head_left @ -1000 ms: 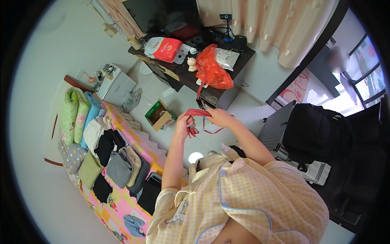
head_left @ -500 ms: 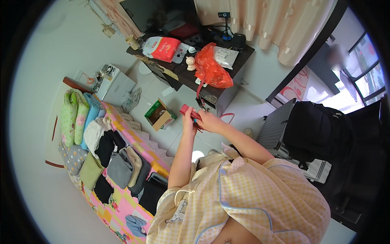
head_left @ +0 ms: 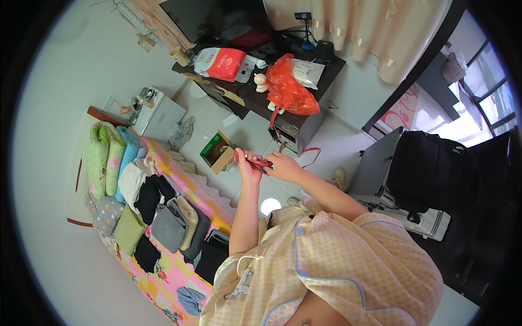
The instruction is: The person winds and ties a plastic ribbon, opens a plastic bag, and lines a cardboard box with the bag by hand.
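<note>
A gathered red strap (head_left: 256,162) lies across my left hand (head_left: 249,169), whose fingers curl round it. My right hand (head_left: 284,166) pinches the strap from the other side, with something small and blue showing near its fingertips. A loose loop of the same red colour hangs beyond my right hand, above the floor. Just past my left hand stands an open cardboard box (head_left: 223,162) with a green side. On the desk behind, a crumpled red plastic bag (head_left: 293,89) spills over the edge.
The dark desk (head_left: 247,102) also bears a red-and-white pack (head_left: 222,63), a small pale figurine (head_left: 260,82) and a webcam (head_left: 303,17). At left, a bed holds folded clothes (head_left: 169,224) and rolled quilts (head_left: 105,157). To the right, a black backpack (head_left: 429,168) rests on a silver suitcase (head_left: 375,160).
The red strap has shifted from an upright bundle to lying flatter across my left palm. My left hand has opened out slightly and turned; my right hand has moved a little right and down.
</note>
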Demonstrator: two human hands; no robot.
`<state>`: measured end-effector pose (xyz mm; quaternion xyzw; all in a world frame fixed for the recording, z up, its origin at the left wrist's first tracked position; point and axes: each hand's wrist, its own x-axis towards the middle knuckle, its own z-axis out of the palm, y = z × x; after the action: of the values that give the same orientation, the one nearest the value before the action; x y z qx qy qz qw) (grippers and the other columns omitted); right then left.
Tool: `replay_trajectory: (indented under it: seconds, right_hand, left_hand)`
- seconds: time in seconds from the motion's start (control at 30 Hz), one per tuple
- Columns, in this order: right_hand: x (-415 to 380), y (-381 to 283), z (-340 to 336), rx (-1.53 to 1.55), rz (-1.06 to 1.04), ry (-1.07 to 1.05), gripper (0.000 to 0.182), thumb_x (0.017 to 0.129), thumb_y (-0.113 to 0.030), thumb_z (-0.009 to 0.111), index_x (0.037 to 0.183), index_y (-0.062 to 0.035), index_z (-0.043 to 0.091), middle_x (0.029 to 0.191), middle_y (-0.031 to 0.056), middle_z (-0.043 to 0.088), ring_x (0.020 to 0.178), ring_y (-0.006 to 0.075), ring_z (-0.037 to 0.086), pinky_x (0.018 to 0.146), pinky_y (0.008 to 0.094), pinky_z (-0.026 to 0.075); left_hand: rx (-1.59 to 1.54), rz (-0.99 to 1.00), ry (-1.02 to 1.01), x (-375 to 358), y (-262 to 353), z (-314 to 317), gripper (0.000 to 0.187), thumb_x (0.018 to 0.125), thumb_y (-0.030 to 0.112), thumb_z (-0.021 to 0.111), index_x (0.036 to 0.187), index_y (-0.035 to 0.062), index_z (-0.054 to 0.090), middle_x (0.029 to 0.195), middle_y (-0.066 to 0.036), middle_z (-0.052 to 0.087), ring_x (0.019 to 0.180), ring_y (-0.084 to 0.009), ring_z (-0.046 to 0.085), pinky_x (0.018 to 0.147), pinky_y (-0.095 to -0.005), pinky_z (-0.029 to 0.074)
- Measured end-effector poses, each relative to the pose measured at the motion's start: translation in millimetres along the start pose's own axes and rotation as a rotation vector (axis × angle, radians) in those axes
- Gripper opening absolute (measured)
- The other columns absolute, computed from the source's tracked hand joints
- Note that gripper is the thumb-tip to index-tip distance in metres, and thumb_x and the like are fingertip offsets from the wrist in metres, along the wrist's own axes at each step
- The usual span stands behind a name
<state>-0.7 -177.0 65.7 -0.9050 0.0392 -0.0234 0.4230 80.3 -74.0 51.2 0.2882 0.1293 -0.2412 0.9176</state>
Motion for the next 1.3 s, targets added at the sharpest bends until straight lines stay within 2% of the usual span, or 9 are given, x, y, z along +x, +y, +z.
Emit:
replay_trajectory:
  seconds: [0.3, 0.37, 0.5, 0.73, 0.83, 1.0, 1.17, 1.23, 1.3]
  right_hand:
    - [-6.1, 62.4, 18.1, 0.312, -0.068, -0.214, 0.016, 0.07, -0.016, 0.054, 0.082, -0.0056, 0.053, 0.073, 0.0082, 0.054, 0.065, 0.0187, 0.053, 0.056, 0.0284, 0.042]
    - [6.4, 85.9, 20.2, 0.704, 0.398, -0.135, 0.015, 0.072, -0.017, 0.053, 0.082, -0.0051, 0.052, 0.077, 0.006, 0.057, 0.06, 0.0128, 0.052, 0.049, 0.0248, 0.041]
    - [52.5, 115.0, 0.4, 1.02, 0.707, 0.236, 0.016, 0.075, -0.014, 0.048, 0.088, -0.0046, 0.049, 0.075, 0.0064, 0.057, 0.054, 0.0131, 0.054, 0.045, 0.0229, 0.041]
    - [152.7, 122.4, -31.9, 1.382, 0.837, 0.504, 0.018, 0.073, -0.013, 0.051, 0.089, -0.007, 0.043, 0.085, 0.0077, 0.049, 0.062, 0.0235, 0.055, 0.054, 0.0311, 0.046]
    - [179.8, 127.0, -37.6, 1.519, 0.843, 0.402, 0.017, 0.075, -0.015, 0.05, 0.089, -0.0068, 0.044, 0.083, 0.0071, 0.047, 0.062, 0.024, 0.055, 0.055, 0.0324, 0.046]
    - [189.2, 119.9, -39.4, 1.42, 0.912, 0.355, 0.018, 0.078, -0.024, 0.05, 0.073, -0.0068, 0.045, 0.054, 0.0011, 0.044, 0.043, 0.0105, 0.041, 0.039, 0.0209, 0.034]
    - [153.1, 94.9, -59.8, 0.93, 0.455, 0.3, 0.019, 0.084, -0.019, 0.04, 0.079, -0.0031, 0.049, 0.054, 0.0027, 0.046, 0.043, 0.0082, 0.042, 0.038, 0.022, 0.033]
    - [139.7, 98.4, -62.5, 0.715, 0.118, 0.22, 0.015, 0.083, -0.013, 0.039, 0.085, -0.0023, 0.05, 0.056, 0.003, 0.048, 0.044, 0.0079, 0.043, 0.041, 0.0215, 0.034]
    - [128.1, 109.9, -64.2, 0.623, 0.037, 0.183, 0.013, 0.081, -0.006, 0.039, 0.088, -0.0011, 0.049, 0.059, 0.0048, 0.05, 0.047, 0.0095, 0.046, 0.046, 0.0216, 0.037]
  left_hand:
    - [0.173, 0.035, 0.143, 10.7, -1.8, -6.8, 0.04, 0.076, 0.043, 0.05, 0.057, 0.013, 0.031, 0.047, 0.005, 0.027, 0.037, -0.0058, 0.023, 0.035, -0.0199, 0.02]
    - [0.283, 0.073, 0.24, 16.8, -1.1, -16.2, 0.04, 0.076, 0.039, 0.053, 0.056, 0.0136, 0.03, 0.043, 0.005, 0.024, 0.034, -0.0065, 0.021, 0.034, -0.0209, 0.019]
    - [0.294, 0.11, 0.332, 30.5, 0.0, -38.9, 0.038, 0.074, 0.028, 0.057, 0.052, 0.0149, 0.028, 0.041, 0.005, 0.023, 0.033, -0.0074, 0.018, 0.034, -0.0224, 0.015]
    - [0.33, 0.216, 0.563, 36.6, 24.4, -1.0, 0.043, 0.078, 0.031, 0.051, 0.05, 0.0151, 0.023, 0.041, 0.005, 0.019, 0.034, -0.0076, 0.016, 0.034, -0.0231, 0.013]
    - [0.306, 0.239, 0.63, 45.2, 21.3, 10.2, 0.043, 0.08, 0.035, 0.046, 0.05, 0.0148, 0.023, 0.041, 0.005, 0.018, 0.035, -0.0078, 0.016, 0.034, -0.0234, 0.013]
    - [0.279, 0.195, 0.603, 54.3, 0.6, 22.7, 0.041, 0.081, 0.033, 0.046, 0.052, 0.0138, 0.025, 0.041, 0.005, 0.019, 0.034, -0.0074, 0.016, 0.033, -0.0233, 0.014]
    - [0.428, 0.098, 0.503, 88.6, -22.6, 48.3, 0.033, 0.08, 0.03, 0.049, 0.055, 0.0131, 0.033, 0.042, 0.006, 0.02, 0.032, -0.0058, 0.018, 0.032, -0.022, 0.014]
    - [0.583, -0.08, 0.281, 100.6, -28.9, 68.6, 0.031, 0.078, 0.033, 0.052, 0.058, 0.0134, 0.038, 0.042, 0.007, 0.02, 0.033, -0.0048, 0.019, 0.032, -0.0212, 0.015]
    - [0.639, -0.15, 0.182, 108.1, -36.5, 93.9, 0.027, 0.077, 0.032, 0.053, 0.06, 0.0133, 0.042, 0.042, 0.008, 0.021, 0.033, -0.0037, 0.02, 0.033, -0.0205, 0.015]
